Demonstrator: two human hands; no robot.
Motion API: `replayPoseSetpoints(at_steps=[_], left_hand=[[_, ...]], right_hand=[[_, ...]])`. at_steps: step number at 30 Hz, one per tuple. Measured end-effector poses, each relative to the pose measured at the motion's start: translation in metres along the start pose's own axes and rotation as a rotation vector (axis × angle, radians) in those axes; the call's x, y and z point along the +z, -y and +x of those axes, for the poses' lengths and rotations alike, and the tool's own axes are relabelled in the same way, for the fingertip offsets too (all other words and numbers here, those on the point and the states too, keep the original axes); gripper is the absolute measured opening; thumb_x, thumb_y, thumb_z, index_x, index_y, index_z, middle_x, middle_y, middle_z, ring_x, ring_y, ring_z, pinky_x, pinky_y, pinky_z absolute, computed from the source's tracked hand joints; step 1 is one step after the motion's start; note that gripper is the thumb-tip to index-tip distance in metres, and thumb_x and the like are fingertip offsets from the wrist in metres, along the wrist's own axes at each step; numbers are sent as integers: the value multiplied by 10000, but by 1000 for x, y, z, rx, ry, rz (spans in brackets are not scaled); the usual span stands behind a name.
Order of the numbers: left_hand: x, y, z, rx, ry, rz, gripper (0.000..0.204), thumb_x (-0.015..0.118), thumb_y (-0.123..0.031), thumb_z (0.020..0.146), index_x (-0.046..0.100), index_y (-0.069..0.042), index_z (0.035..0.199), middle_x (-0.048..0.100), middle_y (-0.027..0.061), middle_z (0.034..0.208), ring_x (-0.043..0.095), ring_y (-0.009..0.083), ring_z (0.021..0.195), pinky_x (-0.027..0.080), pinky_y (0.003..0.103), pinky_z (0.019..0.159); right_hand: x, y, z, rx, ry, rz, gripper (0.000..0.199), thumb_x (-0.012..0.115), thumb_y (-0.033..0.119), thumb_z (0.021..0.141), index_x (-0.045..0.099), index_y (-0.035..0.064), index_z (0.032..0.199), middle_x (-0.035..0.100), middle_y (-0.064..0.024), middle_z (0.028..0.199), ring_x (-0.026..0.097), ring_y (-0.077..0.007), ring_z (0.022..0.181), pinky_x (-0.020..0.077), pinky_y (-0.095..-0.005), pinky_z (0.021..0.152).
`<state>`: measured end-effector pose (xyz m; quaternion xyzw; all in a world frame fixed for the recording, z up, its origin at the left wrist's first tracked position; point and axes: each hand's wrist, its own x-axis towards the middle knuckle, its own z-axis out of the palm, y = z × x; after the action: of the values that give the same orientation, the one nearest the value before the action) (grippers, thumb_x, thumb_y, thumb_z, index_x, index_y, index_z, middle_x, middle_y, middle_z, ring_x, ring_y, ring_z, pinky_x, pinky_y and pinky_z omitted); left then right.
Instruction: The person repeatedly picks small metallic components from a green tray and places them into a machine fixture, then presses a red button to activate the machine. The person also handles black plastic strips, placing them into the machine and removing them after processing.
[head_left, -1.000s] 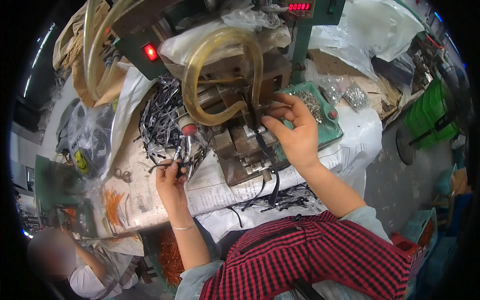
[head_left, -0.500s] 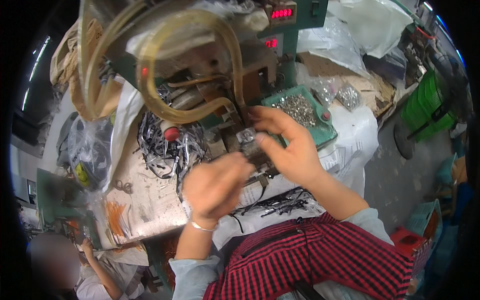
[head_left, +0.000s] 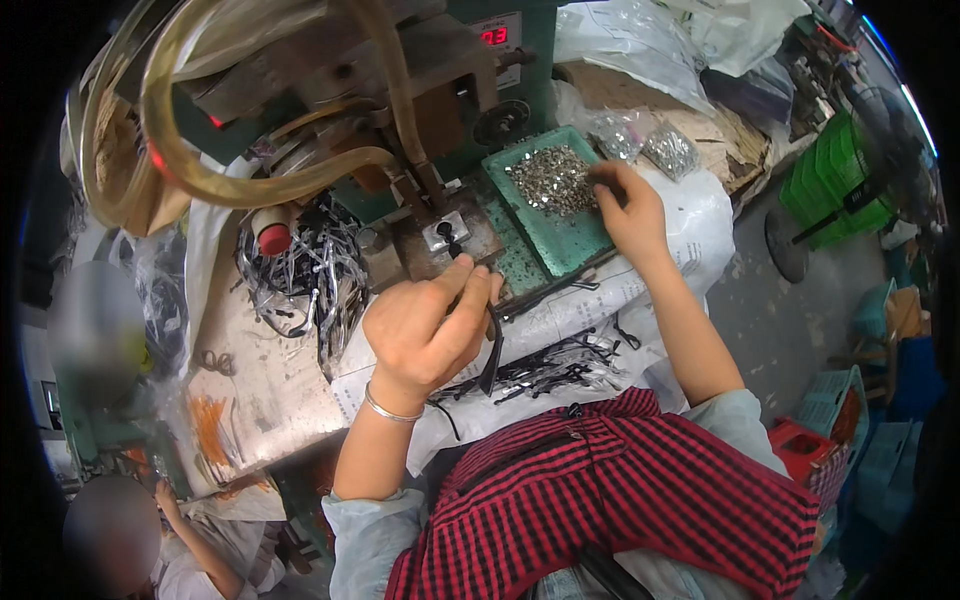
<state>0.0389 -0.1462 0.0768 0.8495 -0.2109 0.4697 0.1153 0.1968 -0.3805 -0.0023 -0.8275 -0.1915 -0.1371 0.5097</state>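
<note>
Head view: black strips (head_left: 325, 265) lay heaped on the table (head_left: 270, 405). The left hand (head_left: 425, 330) pinched a black strap (head_left: 490, 368), its upper end on a small metal plate (head_left: 433, 239). The right hand (head_left: 635, 218) hovered at the green tray (head_left: 575, 252) of metal bits (head_left: 548, 180); whether it gripped any, I could not tell.

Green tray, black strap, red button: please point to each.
Green tray (head_left: 577, 248): head view, bare floor.
Black strap (head_left: 493, 362): head view, hanging lower part.
Red button (head_left: 273, 239): head view, its cap.
</note>
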Motion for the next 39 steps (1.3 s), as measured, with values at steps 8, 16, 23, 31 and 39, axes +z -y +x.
replayPoseSetpoints(at_steps=[8, 16, 23, 31, 39], left_hand=[[0, 2, -11, -56, 23, -79, 226, 807, -29, 734, 770, -82, 950, 767, 65, 930, 727, 175, 711, 514, 284, 524], [-93, -35, -72, -547, 122, 193, 259, 764, -47, 838, 747, -46, 1096, 756, 132, 1078, 676, 207, 687, 520, 300, 599], [-182, 99, -103, -702, 4, 412, 168, 726, 54, 846, 755, -31, 989, 717, 112, 902, 689, 223, 777, 534, 315, 670], [-132, 174, -241, -776, 275, 611, 174, 676, -38, 835, 748, -115, 973, 669, 84, 1010, 683, 324, 849, 551, 422, 719], [-158, 178, -246, -989, 176, 746, 101, 680, -60, 887, 685, -49, 987, 688, 137, 960, 660, 409, 877, 535, 455, 755]], right_hand=[[11, 7, -23, -46, 164, -539, 180, 785, 179, 788, 702, 49, 880, 687, -144, 935, 648, -372, 947, 503, -480, 863], [25, 10, -31, -29, 56, -510, 113, 721, 121, 844, 701, 43, 924, 713, -131, 948, 671, -356, 928, 520, -454, 834], [29, 6, -20, -20, 31, -60, 149, 669, 113, 974, 735, 24, 1074, 762, -92, 1007, 701, -178, 927, 506, -303, 885], [22, -3, -16, 57, -18, -6, 186, 679, 57, 960, 730, -3, 1129, 752, -109, 1028, 695, -180, 962, 518, -302, 912], [-44, -5, -55, 157, -54, 33, 150, 686, 26, 940, 742, -5, 1075, 744, -96, 1038, 685, -182, 943, 518, -307, 897]])
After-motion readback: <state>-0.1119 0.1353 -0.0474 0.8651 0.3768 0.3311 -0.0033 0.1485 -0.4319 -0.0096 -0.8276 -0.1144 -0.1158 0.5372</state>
